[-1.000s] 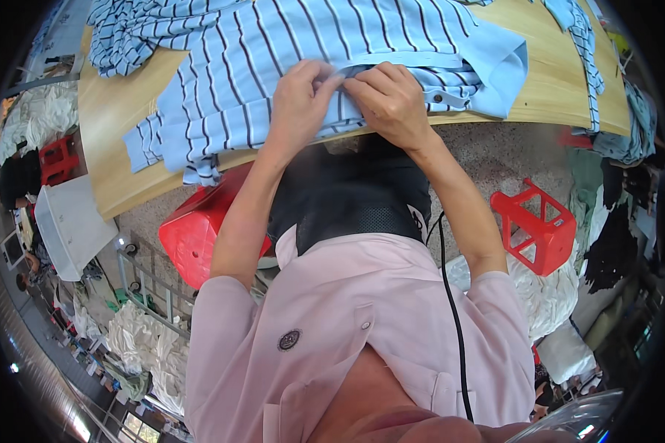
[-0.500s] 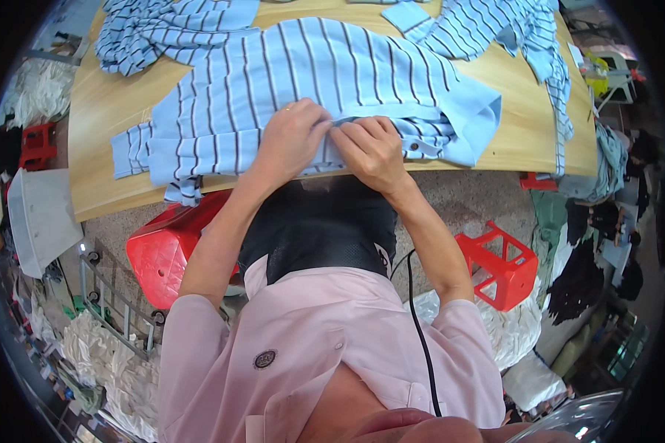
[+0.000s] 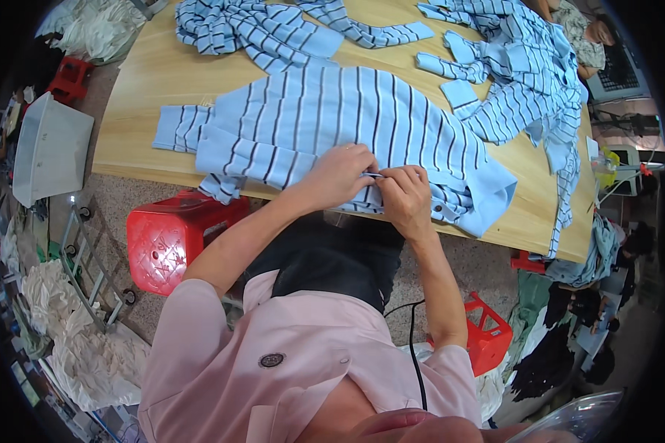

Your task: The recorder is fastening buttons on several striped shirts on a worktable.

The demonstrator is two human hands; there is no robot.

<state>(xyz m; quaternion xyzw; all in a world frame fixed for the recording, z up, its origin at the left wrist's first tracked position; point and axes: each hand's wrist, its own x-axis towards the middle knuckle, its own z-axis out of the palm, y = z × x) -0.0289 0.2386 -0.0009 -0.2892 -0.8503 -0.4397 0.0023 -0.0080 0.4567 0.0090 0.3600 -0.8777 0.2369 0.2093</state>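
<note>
Garment (image 3: 336,111), blue-striped, lies along near side of table (image 3: 137,140). Left hand (image 3: 343,173) and right hand (image 3: 406,196) close together, fingertips pinching its cloth. Best: light, even tension; avoid stretching.

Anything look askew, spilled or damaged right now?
No spill or damage stands out. Slightly askew: a flap of the blue striped garment being held, maybe a sleeve end, overhangs the wooden table's near edge, while the sleeve beside it lies on top.
</note>
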